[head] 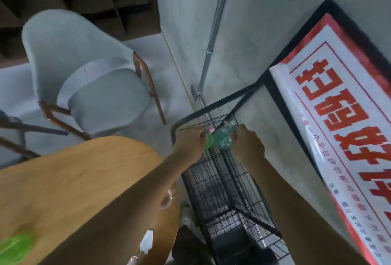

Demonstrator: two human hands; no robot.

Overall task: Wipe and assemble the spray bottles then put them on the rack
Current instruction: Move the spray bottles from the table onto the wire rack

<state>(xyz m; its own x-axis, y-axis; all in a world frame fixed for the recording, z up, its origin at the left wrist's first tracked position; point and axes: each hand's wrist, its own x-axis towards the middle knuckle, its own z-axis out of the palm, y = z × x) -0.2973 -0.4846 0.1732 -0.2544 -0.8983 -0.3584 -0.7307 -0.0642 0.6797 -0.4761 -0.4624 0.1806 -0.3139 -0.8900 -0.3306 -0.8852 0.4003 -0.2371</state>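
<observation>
Both hands hold bottles over the top of the wire rack.

At far left a blurred green thing (14, 247) lies on the wooden surface (69, 180), whose rounded edge ends just beside the rack (224, 190); a clear bottle (167, 199) sits at that edge under the left forearm. A grey chair (88, 78) stands beyond the surface, well apart from the rack. The left hand (189, 144) is curled round a green bottle (209, 143), and the right hand (247, 145) is curled round a teal bottle (223, 139); the two bottles are side by side between the hands, touching or nearly so, at the rack's top rim. Right of the rack there is bare concrete floor, then a red-and-white sign (338, 127) lying flat.
</observation>
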